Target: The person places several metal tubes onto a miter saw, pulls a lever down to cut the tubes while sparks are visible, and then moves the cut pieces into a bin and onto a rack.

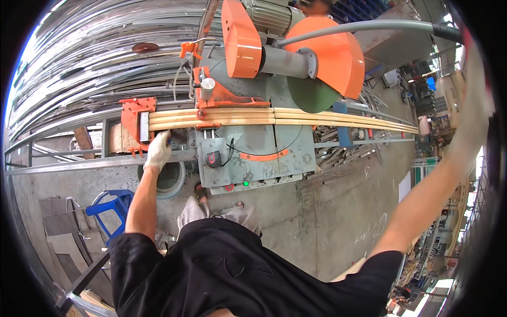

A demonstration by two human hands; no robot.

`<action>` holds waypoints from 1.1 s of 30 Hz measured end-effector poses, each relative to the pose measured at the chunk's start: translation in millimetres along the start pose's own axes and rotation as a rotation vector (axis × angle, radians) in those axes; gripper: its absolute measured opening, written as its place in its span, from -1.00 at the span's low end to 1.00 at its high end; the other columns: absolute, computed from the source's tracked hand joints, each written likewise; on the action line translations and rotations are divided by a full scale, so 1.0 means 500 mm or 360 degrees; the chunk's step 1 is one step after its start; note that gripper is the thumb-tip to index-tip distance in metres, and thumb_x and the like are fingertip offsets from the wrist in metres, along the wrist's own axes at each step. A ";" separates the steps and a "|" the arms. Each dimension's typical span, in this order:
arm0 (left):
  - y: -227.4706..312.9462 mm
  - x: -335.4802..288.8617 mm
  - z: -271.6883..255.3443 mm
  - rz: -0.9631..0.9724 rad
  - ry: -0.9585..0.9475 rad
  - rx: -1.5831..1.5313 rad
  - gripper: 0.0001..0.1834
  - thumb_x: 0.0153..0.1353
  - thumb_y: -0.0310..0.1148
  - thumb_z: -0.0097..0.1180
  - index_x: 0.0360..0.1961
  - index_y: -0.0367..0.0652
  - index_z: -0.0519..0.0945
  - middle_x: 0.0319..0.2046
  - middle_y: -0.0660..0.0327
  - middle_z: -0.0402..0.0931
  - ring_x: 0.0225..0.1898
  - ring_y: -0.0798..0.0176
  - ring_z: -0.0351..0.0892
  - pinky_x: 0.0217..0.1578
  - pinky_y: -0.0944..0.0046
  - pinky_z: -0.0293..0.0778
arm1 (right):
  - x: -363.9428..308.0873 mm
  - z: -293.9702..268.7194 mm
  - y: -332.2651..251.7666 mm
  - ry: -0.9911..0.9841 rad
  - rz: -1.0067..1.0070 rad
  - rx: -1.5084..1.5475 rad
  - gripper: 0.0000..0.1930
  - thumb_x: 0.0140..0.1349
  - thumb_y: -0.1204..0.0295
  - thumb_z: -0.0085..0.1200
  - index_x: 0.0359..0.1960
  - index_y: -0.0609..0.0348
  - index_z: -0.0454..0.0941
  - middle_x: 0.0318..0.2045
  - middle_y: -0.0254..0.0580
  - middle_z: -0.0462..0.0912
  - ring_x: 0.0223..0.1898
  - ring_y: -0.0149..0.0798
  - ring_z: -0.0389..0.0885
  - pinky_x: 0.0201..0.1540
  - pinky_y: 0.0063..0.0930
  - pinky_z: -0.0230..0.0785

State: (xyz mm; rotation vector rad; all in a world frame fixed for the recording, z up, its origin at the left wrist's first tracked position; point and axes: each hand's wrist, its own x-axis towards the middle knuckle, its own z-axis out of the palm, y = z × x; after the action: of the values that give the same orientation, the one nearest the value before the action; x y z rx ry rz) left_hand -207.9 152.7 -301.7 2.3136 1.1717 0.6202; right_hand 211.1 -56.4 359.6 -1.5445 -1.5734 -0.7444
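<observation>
Several cream-yellow tubes (237, 117) lie side by side across the grey table of an orange cut-off saw (327, 53). Their left ends meet an orange stop bracket (138, 124); an orange clamp (203, 98) crosses them left of the blade. My left hand (159, 151), in a pale glove, is curled just below the tube ends; a small dark-blue bit shows at its fingers, too small to name. My right arm is raised along the right rim. There my gloved right hand (469, 61) meets the black grip of the saw handle (443, 31); its fingers are mostly lost at the picture's edge.
Long metal profiles (68, 68) are stacked beyond the table at left. A green light (246, 184) glows on the saw's front panel. On the floor at left stand a blue stool (113, 211) and a round tub (171, 182). A blue support (344, 129) stands by the tubes' right part.
</observation>
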 end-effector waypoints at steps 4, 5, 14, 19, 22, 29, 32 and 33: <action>-0.026 0.151 0.006 -0.0057 -0.0310 0.0749 -0.24 0.04 -0.52 0.14 0.38 -0.16 0.39 0.36 -0.14 0.37 0.35 -0.22 0.38 0.29 -0.09 0.35 | -0.430 0.230 -0.116 -0.1394 0.0969 0.0622 -0.55 0.32 0.04 0.19 -0.16 0.25 0.72 -0.33 0.05 0.78 -0.23 -0.02 0.78 -0.15 -0.18 0.58; 0.003 0.194 0.042 -0.0098 -0.0540 0.0768 -0.16 0.08 -0.48 0.13 0.48 -0.15 0.27 0.47 -0.14 0.24 0.46 -0.22 0.24 0.42 -0.13 0.18 | -0.621 0.272 -0.053 -0.1616 0.1032 0.0374 -0.62 0.28 0.09 0.21 -0.17 0.17 0.75 -0.29 0.10 0.77 -0.17 0.08 0.77 -0.12 -0.11 0.58; -0.016 0.273 0.045 0.0167 -0.0772 0.1013 -0.12 -0.10 -0.39 0.38 0.35 -0.16 0.37 0.11 -0.01 0.52 0.20 -0.10 0.47 0.28 -0.06 0.30 | -1.450 0.519 0.005 -0.1853 0.1713 -0.0670 -0.70 0.24 0.28 0.13 -0.28 0.31 0.71 -0.29 0.25 0.75 -0.13 0.20 0.76 -0.02 0.03 0.59; -0.008 0.287 0.045 0.0213 -0.0824 0.0977 -0.11 -0.18 -0.39 0.41 0.29 -0.17 0.37 0.08 -0.02 0.52 0.15 -0.10 0.48 0.18 -0.03 0.34 | -1.495 0.529 0.042 -0.1844 0.2067 -0.0750 -0.72 0.23 0.29 0.14 -0.33 0.30 0.74 -0.27 0.24 0.76 -0.17 0.21 0.77 -0.05 0.02 0.60; -0.003 0.285 0.049 0.0235 -0.0780 0.0924 -0.17 -0.20 -0.39 0.41 0.22 -0.15 0.39 0.05 -0.01 0.51 0.13 -0.10 0.48 0.15 -0.01 0.34 | -1.471 0.520 0.040 -0.1827 0.2192 -0.0740 -0.68 0.24 0.23 0.16 -0.33 0.30 0.74 -0.25 0.25 0.76 -0.16 0.22 0.76 -0.05 0.02 0.59; -0.031 0.272 0.061 0.0270 -0.0545 0.0833 -0.46 -0.02 -0.45 0.22 0.07 -0.13 0.46 -0.04 0.01 0.55 0.07 -0.09 0.52 0.10 -0.03 0.35 | -1.416 0.428 0.007 -0.1997 0.2249 -0.0582 -0.42 0.24 -0.09 0.17 -0.19 0.31 0.73 -0.14 0.28 0.74 -0.05 0.23 0.73 0.04 0.03 0.55; 0.022 0.278 0.018 0.0327 -0.0541 0.0608 -0.55 0.01 -0.43 0.21 0.01 -0.15 0.50 -0.11 -0.03 0.57 0.01 -0.12 0.55 0.06 -0.08 0.40 | -1.455 0.354 -0.001 -0.2069 0.2278 -0.0523 -0.47 0.18 -0.03 0.21 -0.19 0.27 0.75 -0.16 0.24 0.75 -0.07 0.22 0.74 0.01 0.00 0.56; 0.041 0.275 -0.008 0.0328 -0.0563 0.0606 -0.55 0.01 -0.43 0.21 0.00 -0.15 0.50 -0.12 -0.04 0.58 0.00 -0.13 0.56 0.04 -0.09 0.41 | -1.468 0.335 -0.011 -0.2100 0.2291 -0.0484 -0.52 0.13 0.01 0.25 -0.22 0.24 0.77 -0.19 0.21 0.76 -0.10 0.21 0.75 -0.02 -0.04 0.58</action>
State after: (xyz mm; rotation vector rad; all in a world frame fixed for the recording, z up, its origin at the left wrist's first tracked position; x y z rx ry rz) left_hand -124.3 256.5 -262.0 2.7410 0.9532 0.0407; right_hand 141.5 -299.6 -349.8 -2.9669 -0.4930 1.0848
